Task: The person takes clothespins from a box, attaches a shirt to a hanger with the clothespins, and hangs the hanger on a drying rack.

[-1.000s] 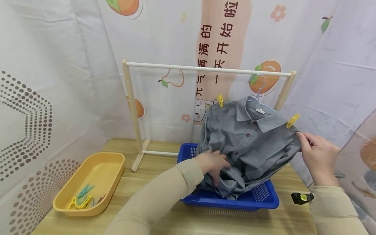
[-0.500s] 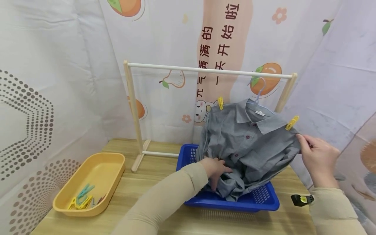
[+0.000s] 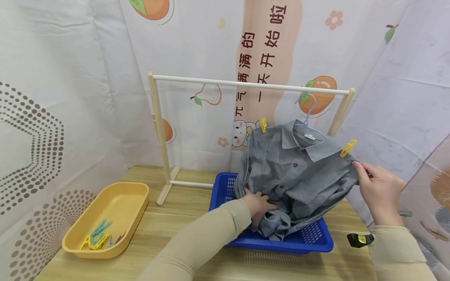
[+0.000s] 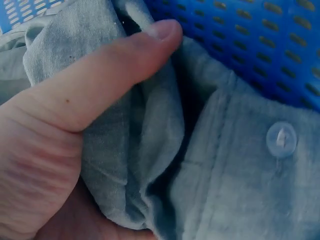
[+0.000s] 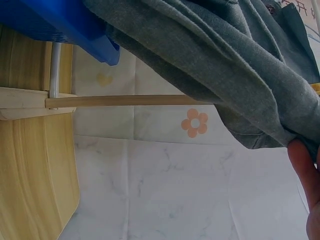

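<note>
A grey button-up shirt (image 3: 299,164) sits on a light blue hanger (image 3: 311,107), its lower part bunched in a blue basket (image 3: 277,245). Yellow clothespins are at both shoulders, one on the left (image 3: 263,125) and another on the right (image 3: 348,148). My left hand (image 3: 258,205) holds the shirt's gathered lower front; in the left wrist view its thumb (image 4: 125,65) lies over the folds, with the fingers mostly hidden beneath. With thumb and fingers, my right hand (image 3: 381,189) pinches the fabric just below the right-hand shoulder.
Behind the shirt stands a rack with a white rod (image 3: 225,82) and wooden posts (image 3: 159,132); the hanger's hook appears just below the rod. A yellow tray (image 3: 119,203) with several clothespins (image 3: 96,238) is at left on the wooden table (image 3: 175,230). Printed curtains surround it.
The shirt and hanger have sunk slightly. My left hand has shifted a little down and right with the cloth; my right hand keeps its pinch and moves down slightly.
</note>
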Demonstrator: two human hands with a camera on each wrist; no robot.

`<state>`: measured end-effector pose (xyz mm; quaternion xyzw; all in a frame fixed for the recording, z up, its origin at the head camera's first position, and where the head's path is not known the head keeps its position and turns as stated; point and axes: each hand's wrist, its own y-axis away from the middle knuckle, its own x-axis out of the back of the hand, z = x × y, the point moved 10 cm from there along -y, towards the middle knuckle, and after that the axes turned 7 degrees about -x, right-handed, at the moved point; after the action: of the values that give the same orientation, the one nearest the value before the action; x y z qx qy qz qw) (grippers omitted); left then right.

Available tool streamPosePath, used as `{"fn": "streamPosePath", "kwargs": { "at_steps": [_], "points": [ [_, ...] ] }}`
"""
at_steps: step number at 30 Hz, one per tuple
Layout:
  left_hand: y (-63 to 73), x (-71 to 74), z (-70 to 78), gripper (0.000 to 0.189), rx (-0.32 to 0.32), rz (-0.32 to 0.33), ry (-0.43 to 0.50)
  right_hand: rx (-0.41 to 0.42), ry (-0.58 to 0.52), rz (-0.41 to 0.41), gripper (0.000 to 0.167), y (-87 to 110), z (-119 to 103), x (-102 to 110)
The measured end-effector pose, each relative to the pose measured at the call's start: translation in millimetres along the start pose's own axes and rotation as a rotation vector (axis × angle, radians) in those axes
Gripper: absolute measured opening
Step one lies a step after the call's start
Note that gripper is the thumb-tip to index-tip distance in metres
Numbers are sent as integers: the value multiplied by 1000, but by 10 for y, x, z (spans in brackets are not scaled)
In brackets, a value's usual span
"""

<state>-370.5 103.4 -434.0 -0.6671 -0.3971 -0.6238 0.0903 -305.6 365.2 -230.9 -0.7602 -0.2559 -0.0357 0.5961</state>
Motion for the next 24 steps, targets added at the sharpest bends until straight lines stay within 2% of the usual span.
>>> {"fn": "streamPosePath", "kwargs": {
  "at_steps": [7,12,18,24],
  "points": [
    [7,-33,3,113,15,3,-23,-5,-29,1,20,19,-8,-16],
    [-6,-35,5,106,1,-10,-59,-31,-31,-22,18,23,13,-30],
    [-44,-1,0,80,-25,20,-81,-35,-39,-16,17,18,7,-19],
    [-78,32,-8,50,-36,54,-10,-34,-43,-20,18,18,-5,-11]
  ]
}}
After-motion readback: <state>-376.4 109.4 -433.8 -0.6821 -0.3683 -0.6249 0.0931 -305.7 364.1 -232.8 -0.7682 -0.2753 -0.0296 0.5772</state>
